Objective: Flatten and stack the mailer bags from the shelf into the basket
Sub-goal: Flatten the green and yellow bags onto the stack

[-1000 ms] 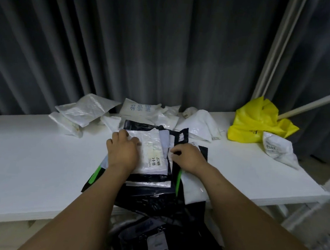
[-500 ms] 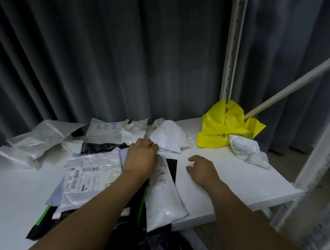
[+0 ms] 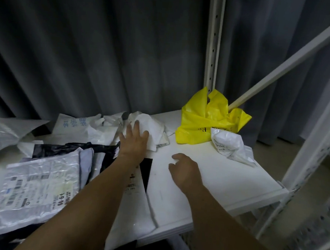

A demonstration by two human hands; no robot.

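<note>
My left hand [image 3: 134,141] reaches forward with straight fingers and lies on a crumpled white mailer bag [image 3: 153,131] at the back of the white shelf [image 3: 205,173]. My right hand [image 3: 184,168] hovers over bare shelf with loosely curled fingers and holds nothing. Under my left forearm lies a pile of flattened mailers: a white one with shipping labels [image 3: 37,185], a black one [image 3: 67,149] and a long white one [image 3: 133,215] hanging over the shelf's front edge. A crumpled yellow bag [image 3: 206,120] and a small white bag [image 3: 229,144] sit at the back right. No basket shows.
More crumpled white bags lie at the back left: a printed one [image 3: 71,123] and a clear one [image 3: 3,134]. A white shelf post [image 3: 212,49] and a slanted brace [image 3: 295,58] rise at the right. A grey curtain [image 3: 87,49] hangs behind.
My left hand has moved off the flattened pile and forward onto the crumpled white bag. My right hand has stayed over the bare shelf. The view has turned right.
</note>
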